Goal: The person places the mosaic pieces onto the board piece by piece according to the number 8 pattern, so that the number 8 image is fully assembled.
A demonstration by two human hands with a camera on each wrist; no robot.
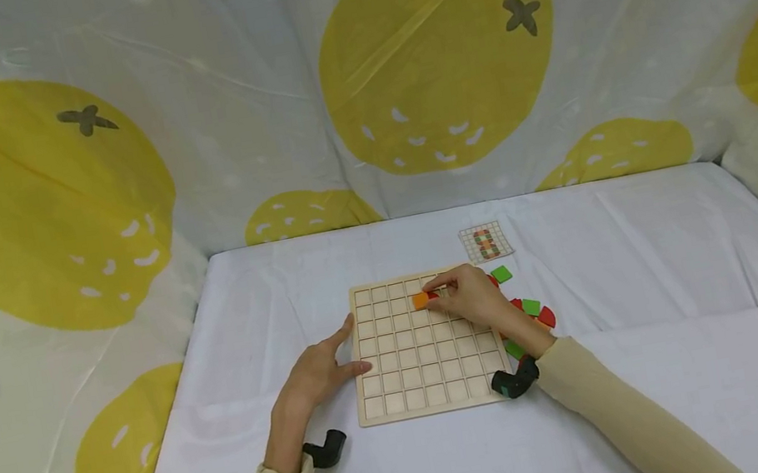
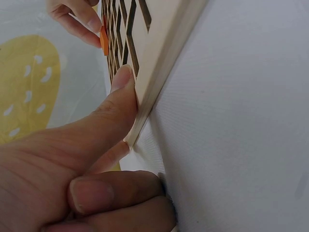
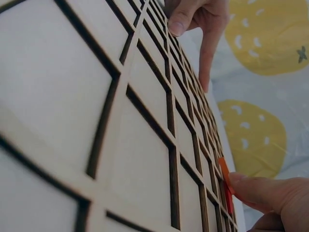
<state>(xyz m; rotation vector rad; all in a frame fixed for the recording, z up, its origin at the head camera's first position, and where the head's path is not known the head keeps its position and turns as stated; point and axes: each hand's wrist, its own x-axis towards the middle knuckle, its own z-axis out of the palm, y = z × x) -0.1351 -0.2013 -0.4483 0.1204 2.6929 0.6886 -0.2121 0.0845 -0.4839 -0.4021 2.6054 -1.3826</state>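
A square wooden grid board [image 1: 405,342] lies on the white cloth. On its left border, my left hand [image 1: 316,378] rests with the thumb on top and the straight index finger against the side edge. The other fingers of that hand are bent on the cloth in the left wrist view. Near the board's far side, my right hand [image 1: 469,297] pinches an orange square tile [image 1: 421,301] between thumb and index finger. The tile stands tilted at a cell in the right wrist view. Beside it sits a red piece [image 3: 228,197], partly covered by the fingers.
Right of the board lie several loose red and green pieces, including a green tile [image 1: 502,274] and a red piece [image 1: 547,316], partly behind my right forearm. A small pattern card [image 1: 486,241] lies beyond the board. A lemon-print curtain [image 1: 252,123] surrounds the table's back and sides.
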